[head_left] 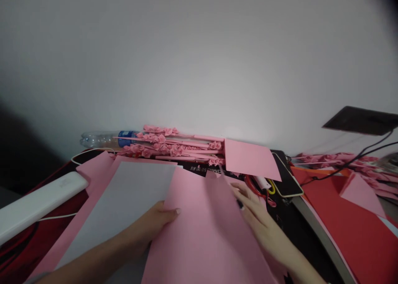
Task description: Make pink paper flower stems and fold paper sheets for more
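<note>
A large pink paper sheet [189,234] lies across the middle in front of me. My left hand [157,222] grips its left edge, thumb on top and the other fingers hidden beneath. At the sheet's right side, my right hand [256,217] has its fingers stretched out against the edge, where the paper curls upward. Something small and dark shows at one of these fingertips. Under my left forearm is a white sheet [139,178], lying over more pink paper [102,168].
Behind are pink paper flowers on stems [174,147], a plastic bottle [99,139] and a smaller pink sheet [251,157]. To the right lie a phone [287,180], scissors [256,186] and red paper [351,226]. A white power strip [43,203] is at left; cables hang at right.
</note>
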A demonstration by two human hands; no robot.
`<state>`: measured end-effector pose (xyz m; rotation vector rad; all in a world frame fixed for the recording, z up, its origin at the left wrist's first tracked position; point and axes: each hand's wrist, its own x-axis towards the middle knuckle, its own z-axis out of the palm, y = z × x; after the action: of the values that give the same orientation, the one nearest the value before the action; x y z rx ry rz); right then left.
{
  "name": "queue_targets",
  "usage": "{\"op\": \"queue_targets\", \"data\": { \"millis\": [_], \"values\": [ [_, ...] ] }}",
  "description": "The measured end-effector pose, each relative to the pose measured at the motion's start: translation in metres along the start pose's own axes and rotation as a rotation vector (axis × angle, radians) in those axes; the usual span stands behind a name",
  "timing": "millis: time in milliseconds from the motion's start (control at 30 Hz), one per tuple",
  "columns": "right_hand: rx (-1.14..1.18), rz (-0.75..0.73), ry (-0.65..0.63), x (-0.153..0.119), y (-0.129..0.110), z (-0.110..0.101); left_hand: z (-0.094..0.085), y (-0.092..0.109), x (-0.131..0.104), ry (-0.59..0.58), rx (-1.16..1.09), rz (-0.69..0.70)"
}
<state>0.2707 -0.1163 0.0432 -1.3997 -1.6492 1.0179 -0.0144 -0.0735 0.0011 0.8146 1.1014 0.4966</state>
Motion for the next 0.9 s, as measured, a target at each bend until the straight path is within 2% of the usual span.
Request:
{"op": "queue_targets", "data": {
  "millis": [133, 233, 333, 500, 667, 900],
  "values": [
    [-0.136, -0.024, -0.120, -0.004, 0.010, 0.022, 0.002, 0.003, -0.003, -0.013, -0.040, 0.016],
    [-0.164, -0.112, -0.173, 0.002, 0.009, 0.037, 0.007, 0.005, -0.006, -0.032, -0.134, 0.005],
    [-0.220, -0.213, -0.175, 0.014, 0.005, 0.052, 0.013, 0.006, -0.008, -0.080, -0.276, 0.003],
    [-0.435, -0.201, -0.161, 0.029, 0.002, 0.075, 0.016, 0.008, -0.011, -0.063, -0.378, 0.013],
    [-0.604, -0.188, -0.155, 0.034, -0.004, 0.086, 0.018, 0.015, -0.016, 0.043, -0.313, -0.082],
    [-0.721, -0.181, -0.184, 0.035, -0.020, 0.094, 0.019, 0.017, -0.016, -0.011, -0.383, -0.051]
  ]
}}
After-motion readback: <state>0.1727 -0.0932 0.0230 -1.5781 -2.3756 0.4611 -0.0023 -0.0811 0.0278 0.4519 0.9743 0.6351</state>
